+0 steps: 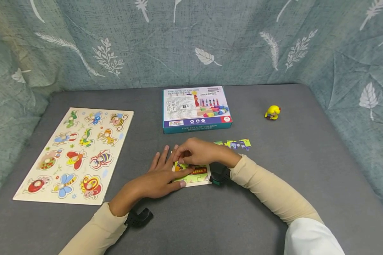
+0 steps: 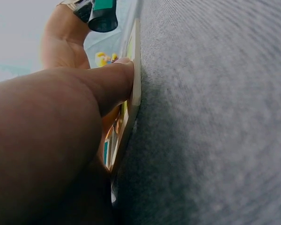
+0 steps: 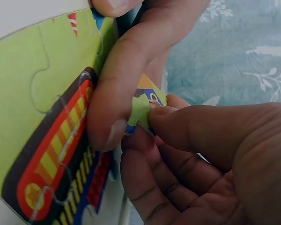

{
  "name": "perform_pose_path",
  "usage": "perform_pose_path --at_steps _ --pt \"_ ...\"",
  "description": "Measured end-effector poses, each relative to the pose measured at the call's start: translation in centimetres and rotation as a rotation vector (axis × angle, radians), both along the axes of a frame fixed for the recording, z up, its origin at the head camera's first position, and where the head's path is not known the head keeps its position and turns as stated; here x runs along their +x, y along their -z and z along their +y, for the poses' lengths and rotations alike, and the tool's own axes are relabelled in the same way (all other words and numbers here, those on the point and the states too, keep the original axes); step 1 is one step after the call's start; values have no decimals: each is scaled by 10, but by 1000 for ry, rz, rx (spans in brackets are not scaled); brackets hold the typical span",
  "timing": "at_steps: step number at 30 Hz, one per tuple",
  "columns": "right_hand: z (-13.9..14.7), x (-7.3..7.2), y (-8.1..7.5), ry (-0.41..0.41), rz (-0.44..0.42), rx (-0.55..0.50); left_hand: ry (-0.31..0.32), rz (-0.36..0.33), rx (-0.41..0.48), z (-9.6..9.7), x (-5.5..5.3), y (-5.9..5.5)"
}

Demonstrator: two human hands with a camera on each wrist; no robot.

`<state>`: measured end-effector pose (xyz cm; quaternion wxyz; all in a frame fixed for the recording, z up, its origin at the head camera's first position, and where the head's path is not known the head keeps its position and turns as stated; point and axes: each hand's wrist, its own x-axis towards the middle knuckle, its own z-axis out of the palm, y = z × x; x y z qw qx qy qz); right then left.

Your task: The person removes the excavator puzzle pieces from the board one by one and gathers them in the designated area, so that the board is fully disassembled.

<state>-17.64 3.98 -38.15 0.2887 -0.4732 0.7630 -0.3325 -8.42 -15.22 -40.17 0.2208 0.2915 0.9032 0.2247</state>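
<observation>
A piece (image 3: 140,110) is pinched by the right hand (image 1: 196,151) at the far left of the central puzzle (image 1: 196,178), which is touched by the spread left hand (image 1: 159,181). Fitting seems in hand; careful alignment is probably needed.

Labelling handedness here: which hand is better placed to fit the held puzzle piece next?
Likely the right: the right hand pinches the puzzle piece close to the jigsaw. The left hand rests across the jigsaw, so it seems better suited to steadying.
</observation>
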Motion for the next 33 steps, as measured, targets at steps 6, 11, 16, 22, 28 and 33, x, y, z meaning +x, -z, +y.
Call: perform_pose_path --at_steps 6,11,16,22,28,33 --pt "3 0 -3 14 26 -16 5 6 5 -1 0 1" --pt "7 -1 -5 45 22 -11 12 16 7 0 0 0" --pt "14 -3 -7 71 16 -21 9 13 6 0 0 0" --pt "23 -5 -11 97 26 -34 11 4 -5 -1 1 0" --pt "33 -10 -11 121 38 -57 24 10 -7 -1 2 -1" --pt "42 -12 -12 150 41 -67 23 8 -11 0 2 -2"
